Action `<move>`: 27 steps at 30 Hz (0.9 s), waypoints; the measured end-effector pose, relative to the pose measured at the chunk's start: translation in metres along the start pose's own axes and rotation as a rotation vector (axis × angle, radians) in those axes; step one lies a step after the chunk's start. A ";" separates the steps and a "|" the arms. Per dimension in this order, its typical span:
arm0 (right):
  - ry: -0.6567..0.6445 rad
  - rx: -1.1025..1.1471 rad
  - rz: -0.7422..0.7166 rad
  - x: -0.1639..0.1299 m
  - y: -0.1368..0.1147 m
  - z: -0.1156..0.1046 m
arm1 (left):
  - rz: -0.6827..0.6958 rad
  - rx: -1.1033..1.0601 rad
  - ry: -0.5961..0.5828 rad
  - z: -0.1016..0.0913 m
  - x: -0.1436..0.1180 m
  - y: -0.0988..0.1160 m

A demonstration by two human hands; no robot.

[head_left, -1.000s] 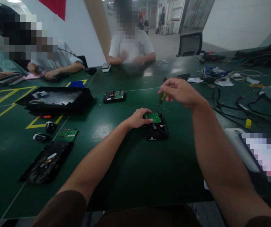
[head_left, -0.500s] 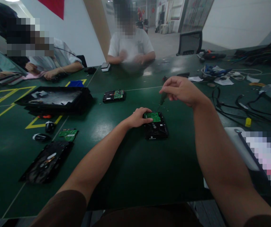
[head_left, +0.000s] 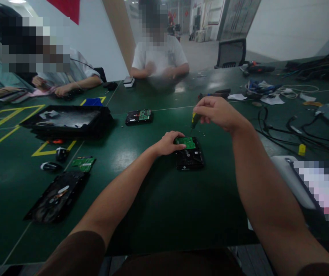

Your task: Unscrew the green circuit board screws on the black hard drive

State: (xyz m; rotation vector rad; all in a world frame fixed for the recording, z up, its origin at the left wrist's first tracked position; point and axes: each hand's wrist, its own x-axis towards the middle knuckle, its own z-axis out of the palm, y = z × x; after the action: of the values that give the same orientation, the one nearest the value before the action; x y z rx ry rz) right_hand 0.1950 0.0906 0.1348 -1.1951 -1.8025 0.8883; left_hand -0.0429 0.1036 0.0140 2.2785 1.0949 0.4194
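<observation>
A black hard drive (head_left: pixel 189 158) with a green circuit board (head_left: pixel 189 142) on its upper face lies flat on the table. My left hand (head_left: pixel 170 143) grips its left edge, the thumb resting on the board. Above the drive's far edge, my right hand (head_left: pixel 214 111) pinches the handle of a yellow and dark screwdriver (head_left: pixel 193 120). The thin shaft points down towards the board's far side; whether its tip touches a screw is too small to tell. A few tiny bits, perhaps screws, lie just beyond the drive.
Another hard drive (head_left: pixel 139 117) lies farther back. To the left are a black tray (head_left: pixel 66 119), a loose circuit board (head_left: pixel 84 164) and an opened drive casing (head_left: pixel 56 197). Black cables (head_left: pixel 282 130) spread at right. Co-workers sit across the table (head_left: pixel 153 199).
My right hand has dropped slightly and turned, so the screwdriver's yellow side now shows and its tip has shifted a little left. My left hand and the drive stay in place.
</observation>
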 end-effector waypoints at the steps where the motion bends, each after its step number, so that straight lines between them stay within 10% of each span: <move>1: -0.004 0.014 0.005 0.000 0.000 0.002 | 0.002 0.001 0.000 0.000 0.000 0.000; 27: -0.077 0.121 0.020 0.000 0.002 0.001 | 0.018 0.006 -0.001 0.001 0.002 -0.001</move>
State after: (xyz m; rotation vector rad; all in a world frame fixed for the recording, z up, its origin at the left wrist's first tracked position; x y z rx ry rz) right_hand 0.1948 0.0910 0.1325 -1.1177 -1.7730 1.0519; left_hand -0.0423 0.1052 0.0125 2.2949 1.0780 0.4228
